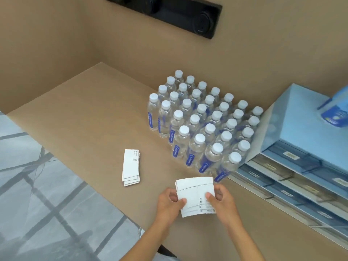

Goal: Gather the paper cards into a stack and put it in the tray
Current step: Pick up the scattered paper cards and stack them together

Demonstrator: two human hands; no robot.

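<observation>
Left of the left hand [169, 202]: bare counter [84, 117], open up to the small stack of cards [131, 167].
Beyond that stack: counter open to the back wall [131, 44].
Ahead of the right hand [224, 199]: block of water bottles [201, 125], nearest bottle just beyond the held cards [195, 195].
Right of the right hand: narrow counter strip, then the blue drawer cabinet [293, 157].
Between bottles and cabinet: no gap.
</observation>
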